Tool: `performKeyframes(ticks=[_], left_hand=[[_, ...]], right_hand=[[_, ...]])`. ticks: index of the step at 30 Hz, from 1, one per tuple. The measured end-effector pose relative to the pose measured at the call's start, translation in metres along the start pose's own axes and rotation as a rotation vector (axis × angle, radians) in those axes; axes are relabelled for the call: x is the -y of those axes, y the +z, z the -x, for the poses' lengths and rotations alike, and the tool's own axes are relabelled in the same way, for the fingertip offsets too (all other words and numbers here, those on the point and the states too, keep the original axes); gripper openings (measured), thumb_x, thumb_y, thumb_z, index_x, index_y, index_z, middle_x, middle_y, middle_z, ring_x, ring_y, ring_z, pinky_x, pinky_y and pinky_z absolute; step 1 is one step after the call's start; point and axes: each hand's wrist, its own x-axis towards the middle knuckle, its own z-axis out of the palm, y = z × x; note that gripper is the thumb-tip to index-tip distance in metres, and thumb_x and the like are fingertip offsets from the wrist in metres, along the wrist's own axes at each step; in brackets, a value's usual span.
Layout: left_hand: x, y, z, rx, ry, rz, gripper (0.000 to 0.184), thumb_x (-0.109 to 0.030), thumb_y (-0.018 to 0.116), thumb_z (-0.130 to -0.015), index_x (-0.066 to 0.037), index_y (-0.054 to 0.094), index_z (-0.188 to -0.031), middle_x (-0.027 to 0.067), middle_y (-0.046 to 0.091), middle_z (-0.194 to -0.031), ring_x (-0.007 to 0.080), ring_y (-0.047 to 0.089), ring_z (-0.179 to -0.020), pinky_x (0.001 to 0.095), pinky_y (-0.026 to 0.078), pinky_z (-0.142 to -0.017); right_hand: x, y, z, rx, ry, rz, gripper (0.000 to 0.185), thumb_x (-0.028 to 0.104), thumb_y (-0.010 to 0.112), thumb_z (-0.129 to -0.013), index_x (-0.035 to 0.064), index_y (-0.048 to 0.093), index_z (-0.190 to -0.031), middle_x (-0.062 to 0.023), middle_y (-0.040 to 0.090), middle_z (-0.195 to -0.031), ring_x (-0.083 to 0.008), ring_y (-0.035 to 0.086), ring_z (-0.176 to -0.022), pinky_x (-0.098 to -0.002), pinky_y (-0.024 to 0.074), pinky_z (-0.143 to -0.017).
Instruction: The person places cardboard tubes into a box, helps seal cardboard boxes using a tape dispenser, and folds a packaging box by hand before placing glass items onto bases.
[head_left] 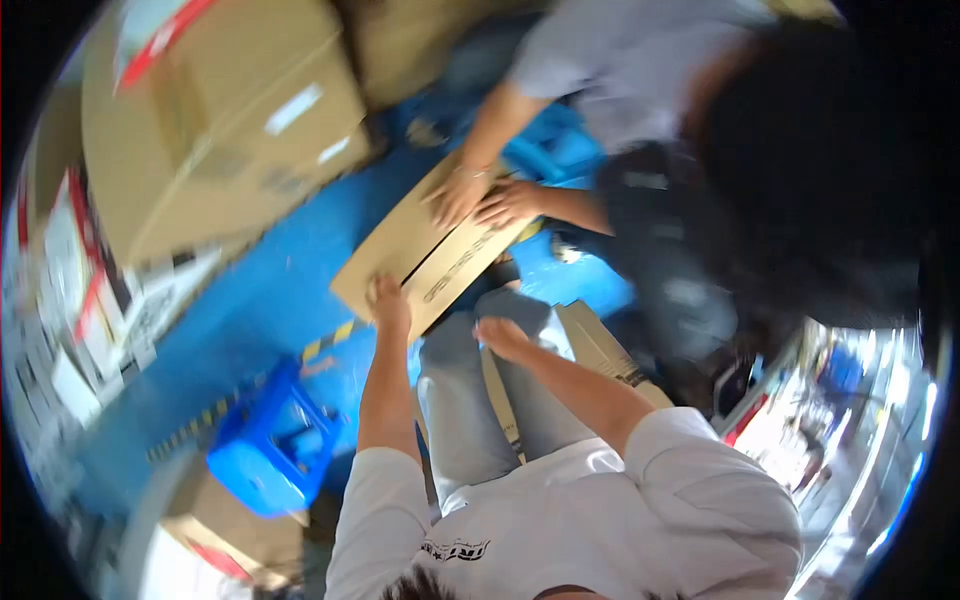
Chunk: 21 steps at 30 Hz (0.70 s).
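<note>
A long brown cardboard box (385,240) with dark printing along one side lies in front of me, with a dark slit between its top flaps. On its near end, my left hand (388,297) rests with curled fingers, gripping the cardboard by the slit. My right hand (503,338) is closed above my knee, apart from the box; whether it pinches something small is hidden. Across from me, a co-worker presses both hands, one of them here (462,197), flat on the box's far end.
Large cartons (225,120) stand at the upper left. A blue plastic stool (262,455) stands at the lower left on the blue floor (255,300). More flat cardboard (595,345) lies beside my legs. The co-worker's dark trousers (665,260) close off the right.
</note>
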Motion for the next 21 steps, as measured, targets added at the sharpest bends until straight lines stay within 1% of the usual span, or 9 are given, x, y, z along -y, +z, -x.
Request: performKeyframes(ticks=[1, 2, 3, 5, 7, 10, 14, 17, 21], left_hand=[[0.001, -0.008, 0.003, 0.033, 0.019, -0.070, 0.061, -0.034, 0.052, -0.088, -0.005, 0.034, -0.138, 0.0131, 0.028, -0.147, 0.0287, 0.023, -0.137, 0.0524, 0.021, -0.108], [0.048, 0.070, -0.019, -0.280, 0.206, 0.034, 0.062, -0.030, 0.056, -0.085, -0.006, 0.034, -0.138, 0.0126, 0.028, -0.147, 0.0300, 0.020, -0.138, 0.0527, 0.021, -0.108], [0.032, 0.024, -0.012, 0.155, 0.159, -0.077, 0.067, -0.021, 0.053, -0.084, -0.003, 0.025, -0.142, 0.0135, 0.025, -0.148, 0.0288, 0.016, -0.140, 0.0515, 0.018, -0.110], [0.007, -0.043, 0.005, 0.333, 0.095, -0.113, 0.067, -0.026, 0.058, -0.083, -0.006, 0.030, -0.141, 0.0111, 0.029, -0.147, 0.0296, 0.018, -0.139, 0.0526, 0.014, -0.111], [-0.002, -0.075, 0.015, 0.288, 0.097, -0.187, 0.067, -0.032, 0.059, -0.083, -0.012, 0.032, -0.140, 0.0074, 0.032, -0.146, 0.0269, 0.023, -0.137, 0.0506, 0.020, -0.109], [0.052, -0.031, -0.032, 0.364, 0.169, -0.188, 0.064, -0.038, 0.060, -0.082, -0.009, 0.039, -0.136, 0.0132, 0.042, -0.138, 0.0320, 0.034, -0.129, 0.0467, 0.029, -0.105], [0.054, -0.049, -0.017, 0.139, 0.787, -0.159, 0.048, -0.034, 0.060, -0.081, -0.002, 0.056, -0.117, 0.0226, 0.056, -0.119, 0.0373, 0.054, -0.107, 0.0449, 0.041, -0.093], [0.022, -0.084, -0.013, 0.533, 0.485, -0.343, 0.034, -0.026, 0.058, -0.079, 0.002, 0.063, -0.098, 0.0217, 0.065, -0.089, 0.0366, 0.062, -0.083, 0.0429, 0.049, -0.075], [-0.033, -0.114, -0.016, 0.651, 0.489, -0.419, 0.031, -0.022, 0.058, -0.080, 0.002, 0.063, -0.098, 0.0196, 0.065, -0.090, 0.0335, 0.061, -0.084, 0.0405, 0.048, -0.076]], right_hand=[[0.015, -0.028, 0.045, 0.059, 0.249, -0.209, 0.019, 0.027, 0.051, -0.088, 0.0125, 0.062, -0.094, -0.0103, 0.063, -0.090, -0.0266, 0.061, -0.089, -0.0369, 0.0477, -0.074], [0.035, -0.059, 0.088, 0.059, 0.365, -0.222, 0.019, 0.025, 0.050, -0.088, 0.0132, 0.062, -0.097, -0.0091, 0.064, -0.092, -0.0263, 0.060, -0.090, -0.0361, 0.0474, -0.076], [0.053, -0.088, 0.131, 0.054, 0.488, -0.254, 0.020, 0.024, 0.050, -0.088, 0.0140, 0.063, -0.100, -0.0079, 0.065, -0.095, -0.0261, 0.060, -0.091, -0.0354, 0.0470, -0.077], [0.063, -0.129, 0.214, -0.077, 0.552, -0.182, 0.021, 0.019, 0.048, -0.088, 0.0148, 0.065, -0.100, -0.0054, 0.065, -0.102, -0.0227, 0.061, -0.095, -0.0337, 0.0465, -0.080], [0.047, -0.134, 0.293, -0.356, 0.753, -0.609, 0.023, 0.012, 0.046, -0.085, 0.0141, 0.066, -0.095, -0.0047, 0.066, -0.100, -0.0215, 0.062, -0.094, -0.0336, 0.0481, -0.079], [0.089, -0.167, 0.386, -0.733, 0.978, -0.449, 0.025, 0.005, 0.046, -0.079, 0.0119, 0.066, -0.093, -0.0076, 0.068, -0.091, -0.0224, 0.064, -0.088, -0.0337, 0.0502, -0.076], [0.082, -0.097, 0.474, -1.127, 1.135, -0.420, 0.024, 0.007, 0.049, -0.078, 0.0086, 0.064, -0.097, -0.0112, 0.067, -0.097, -0.0264, 0.063, -0.092, -0.0385, 0.0497, -0.078], [0.099, -0.055, 0.495, -1.244, 1.301, -0.491, 0.023, 0.008, 0.049, -0.079, 0.0092, 0.062, -0.097, -0.0123, 0.066, -0.096, -0.0288, 0.062, -0.090, -0.0388, 0.0498, -0.077], [0.118, 0.010, 0.514, -1.361, 1.481, -0.638, 0.021, 0.008, 0.052, -0.079, 0.0089, 0.061, -0.097, -0.0121, 0.065, -0.090, -0.0304, 0.062, -0.084, -0.0388, 0.0492, -0.073]])
